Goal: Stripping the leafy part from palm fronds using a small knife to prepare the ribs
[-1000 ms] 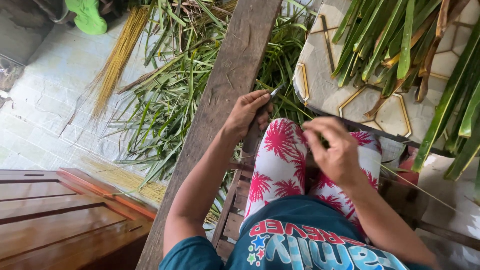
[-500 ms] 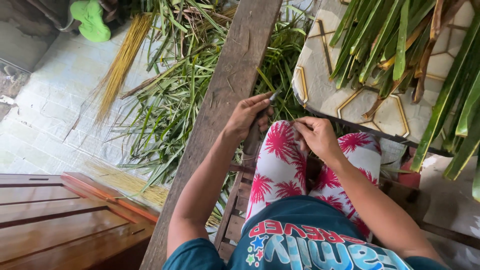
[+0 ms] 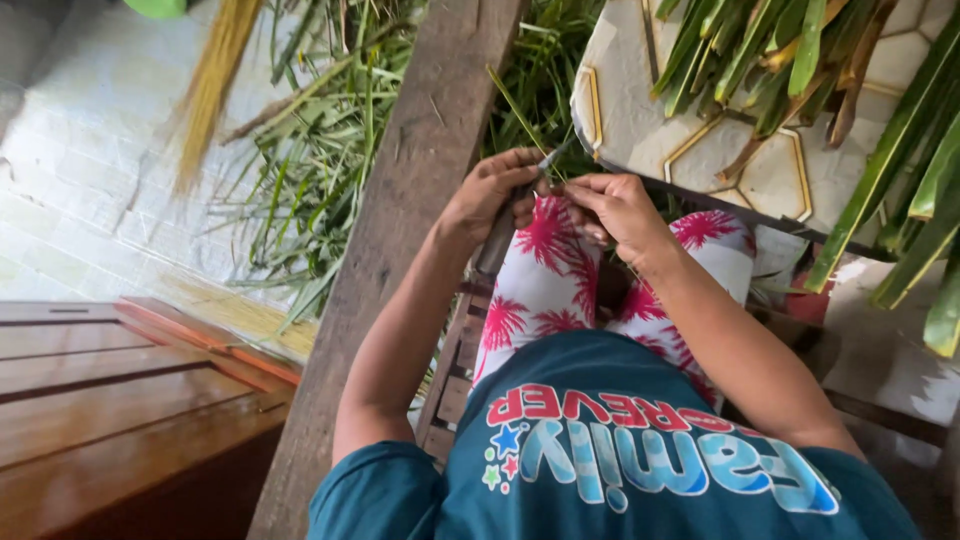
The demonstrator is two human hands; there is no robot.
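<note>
My left hand [image 3: 492, 195] grips a small knife [image 3: 548, 160] whose thin blade points up and right above my knees. My right hand [image 3: 618, 207] sits right beside it, fingers pinched on a narrow green leaf strip [image 3: 512, 105] that runs up and left from between the two hands. Both hands meet over my lap, just above the white trousers with red palm prints [image 3: 548, 290]. The knife's handle is hidden inside my left fist.
A long wooden plank [image 3: 400, 220] slants past my left arm. Green leaves [image 3: 320, 150] litter the tiled floor, with a yellow bundle of stripped ribs [image 3: 208, 85] beyond. A patterned stool [image 3: 760, 170] at right carries more leaves. A wooden bench [image 3: 120, 400] lies lower left.
My right hand has moved left and up until it meets the left hand at the knife blade. The view has shifted downward slightly.
</note>
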